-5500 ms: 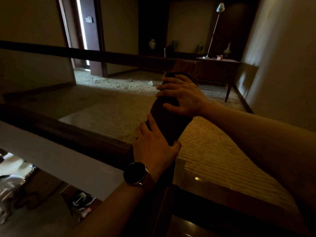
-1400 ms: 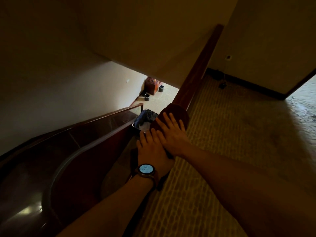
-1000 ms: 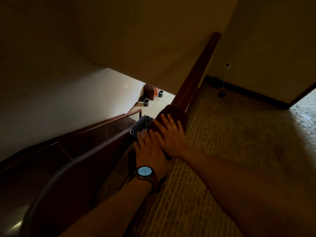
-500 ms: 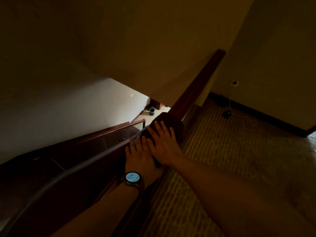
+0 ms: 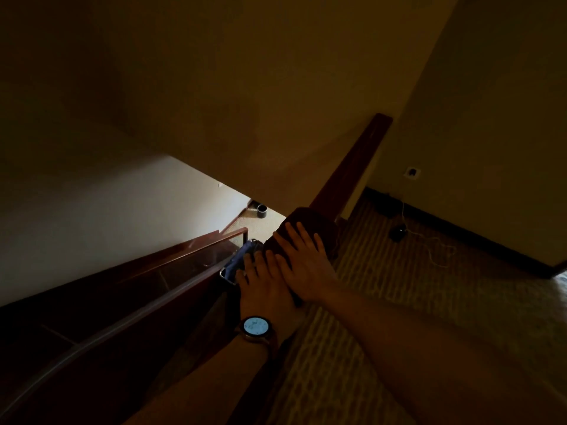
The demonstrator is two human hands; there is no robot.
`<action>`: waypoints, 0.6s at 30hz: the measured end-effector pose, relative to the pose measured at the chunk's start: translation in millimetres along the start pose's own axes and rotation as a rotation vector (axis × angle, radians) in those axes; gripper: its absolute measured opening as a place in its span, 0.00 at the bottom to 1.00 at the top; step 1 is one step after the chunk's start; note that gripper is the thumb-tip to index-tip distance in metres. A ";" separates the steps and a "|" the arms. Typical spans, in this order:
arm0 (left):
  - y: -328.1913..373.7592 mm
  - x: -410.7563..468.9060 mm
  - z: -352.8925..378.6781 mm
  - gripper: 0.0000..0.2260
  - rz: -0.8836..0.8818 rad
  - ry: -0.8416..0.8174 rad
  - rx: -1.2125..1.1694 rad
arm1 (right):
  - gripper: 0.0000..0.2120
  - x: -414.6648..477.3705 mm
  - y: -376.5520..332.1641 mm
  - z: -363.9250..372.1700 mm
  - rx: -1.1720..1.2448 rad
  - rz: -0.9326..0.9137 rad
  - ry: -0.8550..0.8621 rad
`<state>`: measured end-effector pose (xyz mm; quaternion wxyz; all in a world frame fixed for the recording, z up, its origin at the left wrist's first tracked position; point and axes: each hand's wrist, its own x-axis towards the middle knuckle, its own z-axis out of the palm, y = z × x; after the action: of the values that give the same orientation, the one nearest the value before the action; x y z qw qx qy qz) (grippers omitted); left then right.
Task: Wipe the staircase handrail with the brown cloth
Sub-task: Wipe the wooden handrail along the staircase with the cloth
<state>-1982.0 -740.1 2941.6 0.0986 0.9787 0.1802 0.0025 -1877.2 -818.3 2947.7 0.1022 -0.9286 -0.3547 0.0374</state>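
A dark wooden handrail runs from the lower middle up to the wall at upper right. The brown cloth is draped over it near the middle. My right hand lies flat on the cloth with fingers spread, pressing it onto the rail. My left hand, with a lit watch on its wrist, rests flat just behind and left of the right hand, partly under it, on the cloth's near part. The rail under both hands is hidden.
A second curved rail with a glass panel drops along the stairwell at left. A blue object sits below the hands. A dark cup stands on the lower floor. Carpet, a white cable and a wall socket lie at right.
Both hands with the cloth have stayed pressed together on the rail. The view has tilted, so the rail's far end and the hands sit lower in the picture than a second ago.
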 end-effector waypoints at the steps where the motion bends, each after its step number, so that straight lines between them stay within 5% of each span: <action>1: 9.5 18.1 1.3 0.53 -0.003 -0.009 0.006 | 0.33 12.7 14.6 -3.2 -0.004 0.002 0.009; 18: 164.3 288.4 19.2 0.51 -0.038 0.062 -0.059 | 0.36 218.0 248.9 -59.7 -0.051 -0.055 0.013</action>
<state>-1653.7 -792.4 2945.8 0.1218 0.9712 0.2015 0.0363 -1544.1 -863.9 2952.8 0.0818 -0.9211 -0.3801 0.0196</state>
